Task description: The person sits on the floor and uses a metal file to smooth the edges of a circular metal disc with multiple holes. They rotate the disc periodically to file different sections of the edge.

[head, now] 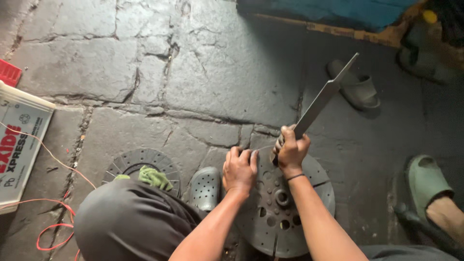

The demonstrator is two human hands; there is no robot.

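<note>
A round dark clutch disc [290, 220] with a splined hub and several holes stands tilted on the stone floor between my legs. My left hand [239, 169] presses on its upper left rim, fingers curled over the edge. My right hand [291, 149] grips the lower end of a long flat grey metal bar [323, 99], which points up and to the right from the disc's top edge.
A second clutch disc [126, 162] lies flat at left with a green rag [154, 177] on it. A grey perforated clog [205, 187] is beside my knee [125, 222]. A white battery box [19, 145] and red wires [53, 227] are at far left. Sandals [355, 87] and another person's foot [437, 198] are at right.
</note>
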